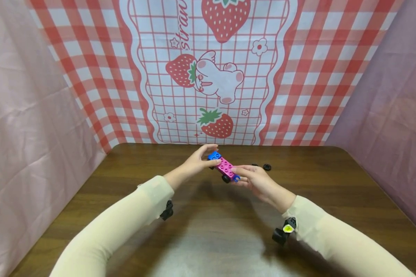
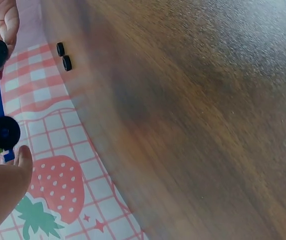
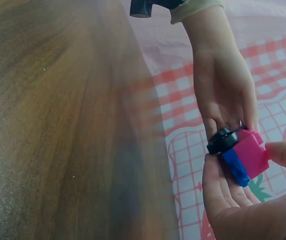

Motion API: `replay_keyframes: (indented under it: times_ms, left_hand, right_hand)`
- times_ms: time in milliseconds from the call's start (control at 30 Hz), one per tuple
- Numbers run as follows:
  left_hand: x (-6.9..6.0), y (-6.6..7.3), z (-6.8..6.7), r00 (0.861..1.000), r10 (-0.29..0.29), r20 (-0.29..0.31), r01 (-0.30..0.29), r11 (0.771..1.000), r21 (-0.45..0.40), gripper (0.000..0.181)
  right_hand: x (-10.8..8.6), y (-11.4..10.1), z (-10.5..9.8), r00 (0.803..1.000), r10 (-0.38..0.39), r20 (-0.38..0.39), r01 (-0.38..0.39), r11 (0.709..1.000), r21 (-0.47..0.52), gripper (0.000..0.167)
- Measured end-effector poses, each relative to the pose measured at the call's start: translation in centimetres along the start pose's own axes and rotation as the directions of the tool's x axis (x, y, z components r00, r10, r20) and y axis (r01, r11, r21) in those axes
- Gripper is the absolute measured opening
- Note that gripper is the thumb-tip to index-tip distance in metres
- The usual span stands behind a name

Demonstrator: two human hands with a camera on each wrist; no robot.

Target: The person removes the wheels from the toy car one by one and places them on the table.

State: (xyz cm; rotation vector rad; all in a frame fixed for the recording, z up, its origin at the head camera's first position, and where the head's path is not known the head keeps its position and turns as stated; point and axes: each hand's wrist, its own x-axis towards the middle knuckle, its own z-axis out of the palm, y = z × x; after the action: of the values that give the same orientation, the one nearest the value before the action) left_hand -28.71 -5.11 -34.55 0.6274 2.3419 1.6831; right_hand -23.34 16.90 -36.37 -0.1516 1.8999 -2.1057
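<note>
STEP: toy car (image 1: pixel 225 167) assembly, apparently | LEFT HAND (image 1: pixel 195 161): pinches blue end (image 1: pixel 214 155) | RIGHT HAND (image 1: pixel 260 181): grips hooked end (image 1: pixel 236 178) | NEXT: likely needs one hand freed for loose tires (image 1: pixel 267 167)

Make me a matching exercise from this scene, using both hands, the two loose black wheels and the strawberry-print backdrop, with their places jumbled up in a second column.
Column one
1. Left hand
2. Right hand
3. Two loose black wheels
4. Strawberry-print backdrop

Column two
A. Lying on the table
B. At the end of the toy car with the blue hook
C. Hanging behind the table
D. At the end of the toy car with the blue brick

Right pairs: 1-D, 2-B, 3-A, 4-C
</note>
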Motion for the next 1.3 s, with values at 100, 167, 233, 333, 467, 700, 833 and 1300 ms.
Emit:
replay_keyframes:
  times_ms: [100,167,233,333,467,700,833,1300]
  left_hand:
    - [-0.1,0.0,-0.2,1.0,0.013,0.026,-0.014,1.0,0.011,0.055]
    - [-0.3,0.0,-0.4,0.999,0.019,0.047,-0.02,0.999,0.027,0.054]
    - [-0.3,0.0,-0.5,0.997,0.033,0.077,-0.036,0.998,0.045,0.052]
    - [-0.3,-0.1,-0.6,0.99,0.05,0.128,-0.059,0.996,0.067,0.049]
    - [-0.4,0.0,-0.5,0.982,0.051,0.181,-0.066,0.995,0.081,0.045]
    - [-0.8,0.4,-0.1,0.971,0.026,0.237,-0.052,0.993,0.102,0.041]
    - [-1.0,0.3,0.4,0.965,0.022,0.263,-0.053,0.993,0.109,0.041]
    - [-1.4,0.0,1.4,0.972,-0.007,0.237,-0.023,0.992,0.125,0.045]
  right_hand:
    - [0.0,-0.3,-0.3,1.0,0.006,0.007,-0.006,1.0,0.027,0.052]
    - [0.0,-0.6,-0.4,1.0,0.013,0.013,-0.013,0.998,0.057,0.048]
    - [0.2,-0.7,-0.6,1.0,0.027,0.016,-0.028,0.996,0.081,0.038]
    - [0.4,-1.0,-0.7,0.998,0.057,0.008,-0.058,0.993,0.105,0.022]
    - [0.7,-1.2,-0.7,0.996,0.087,-0.005,-0.085,0.989,0.119,0.02]
    - [1.1,-1.5,-0.5,0.993,0.117,-0.017,-0.114,0.987,0.109,0.045]
    - [1.3,-1.3,-0.5,0.991,0.135,-0.025,-0.133,0.988,0.077,0.05]
    - [1.3,-1.5,0.1,0.993,0.113,0.021,-0.115,0.987,0.111,0.032]
